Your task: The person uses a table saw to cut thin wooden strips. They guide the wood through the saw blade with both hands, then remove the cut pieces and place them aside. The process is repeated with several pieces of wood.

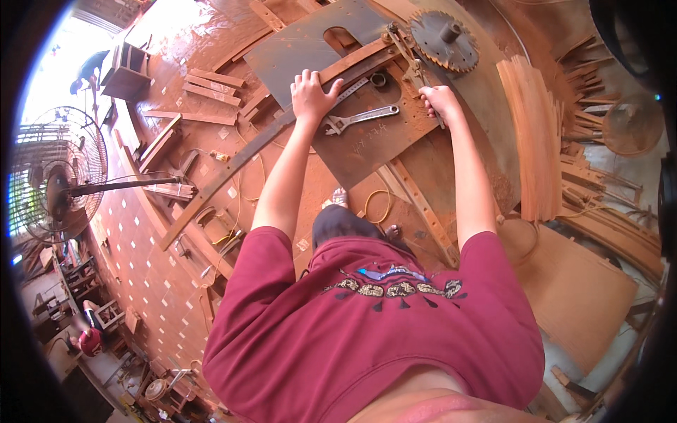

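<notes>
My left hand (310, 96) lies with fingers spread over a long dark bar (243, 156) that has a wooden strip (356, 59) along it, both crossing the metal saw table (349, 156). My right hand (440, 103) is closed round a metal plier-like tool (416, 72) near the bar's far end; its exact kind is unclear. Just beyond it stands a toothed circular saw blade (443, 41) with a round hub. Between my hands, an adjustable wrench (364, 118) rests on the table. A steel rule (351, 91) lies close to my left hand, beside a small ring (379, 79).
A standing fan (58, 185) is at the left. Cut wood pieces (211, 86) and yellow cord (379, 206) lie on the tiled floor. A bundle of thin wood strips (530, 137) and a wooden board (575, 292) are at the right. Another person (89, 340) is far off, lower left.
</notes>
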### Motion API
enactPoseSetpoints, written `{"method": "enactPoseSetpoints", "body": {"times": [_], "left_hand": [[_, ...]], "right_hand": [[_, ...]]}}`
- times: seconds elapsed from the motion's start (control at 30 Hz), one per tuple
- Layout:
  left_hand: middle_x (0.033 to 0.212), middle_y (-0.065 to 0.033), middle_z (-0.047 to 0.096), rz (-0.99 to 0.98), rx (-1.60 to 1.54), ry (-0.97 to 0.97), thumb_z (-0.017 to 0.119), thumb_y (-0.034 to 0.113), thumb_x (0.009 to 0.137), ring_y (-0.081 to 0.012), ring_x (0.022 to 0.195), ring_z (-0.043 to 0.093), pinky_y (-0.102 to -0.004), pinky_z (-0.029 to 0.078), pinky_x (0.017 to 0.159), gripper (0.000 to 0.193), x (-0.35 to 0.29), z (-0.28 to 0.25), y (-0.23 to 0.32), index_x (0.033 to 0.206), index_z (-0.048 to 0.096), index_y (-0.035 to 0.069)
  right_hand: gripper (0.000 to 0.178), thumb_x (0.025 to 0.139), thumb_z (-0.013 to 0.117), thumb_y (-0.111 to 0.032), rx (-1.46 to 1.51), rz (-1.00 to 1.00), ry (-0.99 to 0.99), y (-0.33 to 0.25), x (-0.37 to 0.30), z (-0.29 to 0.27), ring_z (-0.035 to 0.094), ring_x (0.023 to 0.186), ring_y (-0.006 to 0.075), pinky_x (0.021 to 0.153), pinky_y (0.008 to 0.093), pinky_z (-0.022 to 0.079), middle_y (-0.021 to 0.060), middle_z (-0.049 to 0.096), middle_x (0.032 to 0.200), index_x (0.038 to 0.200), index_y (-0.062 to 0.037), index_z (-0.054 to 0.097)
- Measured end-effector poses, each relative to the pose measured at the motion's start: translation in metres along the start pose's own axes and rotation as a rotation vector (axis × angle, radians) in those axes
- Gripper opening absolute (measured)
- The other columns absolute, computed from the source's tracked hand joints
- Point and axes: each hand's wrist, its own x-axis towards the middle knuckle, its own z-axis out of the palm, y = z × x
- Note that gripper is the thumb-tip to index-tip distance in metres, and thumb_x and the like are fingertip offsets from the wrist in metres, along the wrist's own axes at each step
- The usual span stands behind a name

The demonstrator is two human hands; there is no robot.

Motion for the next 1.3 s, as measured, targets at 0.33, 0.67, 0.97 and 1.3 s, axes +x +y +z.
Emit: {"method": "enactPoseSetpoints", "body": {"times": [0.33, 0.67, 0.97, 1.3], "left_hand": [[0.108, -0.0159, 0.065, 0.0, 0.034, 0.038, 0.058, 0.05, 0.098, -0.0335, 0.108, 0.06, -0.0448, 0.048, 0.092, 0.052, -0.004, 0.034, -0.009, 0.1, 0.071, 0.0], [0.114, -0.0177, 0.063, -0.03, 0.01, -0.026, 0.06, 0.051, 0.097, -0.0349, 0.112, 0.058, -0.0453, 0.047, 0.1, 0.055, -0.005, 0.027, -0.012, 0.106, 0.07, -0.003], [0.112, -0.0194, 0.062, -0.008, 0.019, -0.019, 0.06, 0.053, 0.097, -0.037, 0.11, 0.059, -0.047, 0.048, 0.097, 0.058, -0.007, -0.029, 0.011, 0.107, 0.068, -0.003], [0.104, -0.0192, 0.06, -0.006, 0.028, -0.079, 0.051, 0.061, 0.099, -0.0356, 0.101, 0.057, -0.0458, 0.046, 0.089, 0.066, 0.005, -0.079, 0.015, 0.101, 0.064, -0.003]], "right_hand": [[0.029, 0.087, 0.066, -0.027, -0.062, 0.015, 0.046, 0.026, 0.02, 0.014, 0.055, 0.05, 0.0139, 0.051, 0.0321, 0.05, 0.0039, 0.06, 0.064, 0.076, -0.0004, 0.065], [0.033, 0.086, 0.065, -0.032, -0.096, -0.063, 0.068, 0.029, 0.026, 0.014, 0.06, 0.052, 0.015, 0.053, 0.032, 0.051, 0.0053, 0.064, 0.066, 0.075, -0.0006, 0.066], [0.036, 0.085, 0.065, -0.033, -0.156, -0.032, 0.08, -0.002, -0.018, -0.012, 0.063, 0.054, 0.0156, 0.053, 0.0323, 0.054, 0.0075, 0.066, 0.065, 0.073, 0.0004, 0.065], [0.025, 0.092, 0.064, -0.026, -0.122, -0.006, 0.012, -0.054, -0.051, -0.025, 0.054, 0.049, 0.0111, 0.046, 0.0297, 0.045, 0.0002, 0.059, 0.063, 0.079, -0.0055, 0.064]]}}
